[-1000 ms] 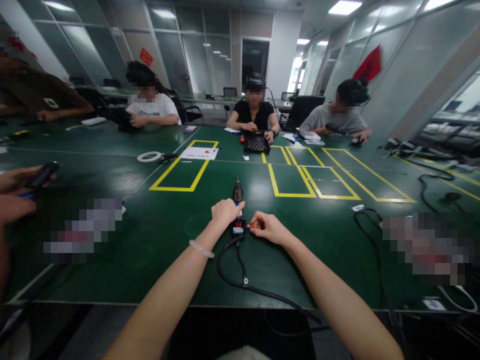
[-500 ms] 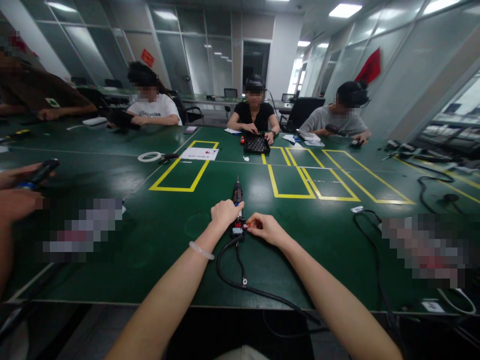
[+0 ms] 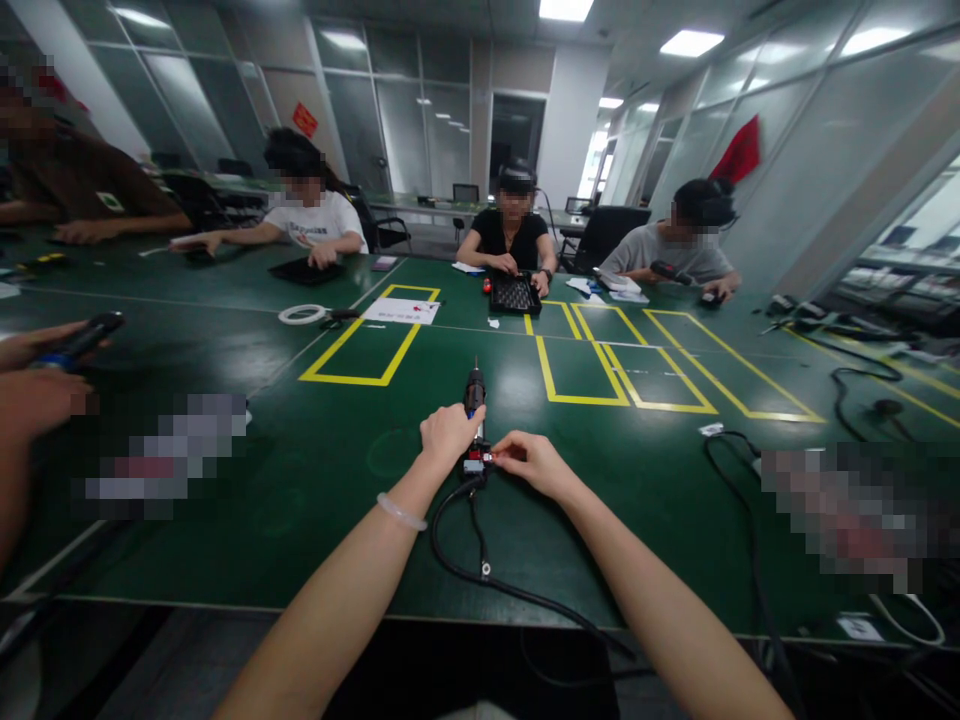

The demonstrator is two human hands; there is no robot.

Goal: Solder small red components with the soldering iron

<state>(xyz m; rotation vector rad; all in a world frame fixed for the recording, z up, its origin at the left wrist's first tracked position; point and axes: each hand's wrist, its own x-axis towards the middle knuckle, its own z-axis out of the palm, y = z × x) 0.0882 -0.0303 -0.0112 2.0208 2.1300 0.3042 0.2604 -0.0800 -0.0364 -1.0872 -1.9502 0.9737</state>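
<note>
Lying on the green table with its thin bit pointing away from me is a black corded electric screwdriver [image 3: 474,388]. My left hand [image 3: 448,437] is closed round its body from the left. At the near end of the tool sits a small red and grey part [image 3: 475,464], and a black cable [image 3: 442,545] curves away from there. The fingertips of my right hand [image 3: 534,464] are pinched at the right side of that end, against a small reddish piece too small to name. A ring terminal [image 3: 486,569] shows on a short black lead below.
Yellow tape rectangles [image 3: 585,400] mark the table beyond my hands. A white paper [image 3: 401,311] and a white cable coil [image 3: 301,314] lie left of centre. A black tray [image 3: 515,307] is before a co-worker opposite. Another person's hands hold a similar tool [image 3: 81,342] at left.
My right fingertips have shifted slightly at the tool's end; the orange piece shows less. The co-worker at back left has reached an arm out leftward, with a black tray lying on the table.
</note>
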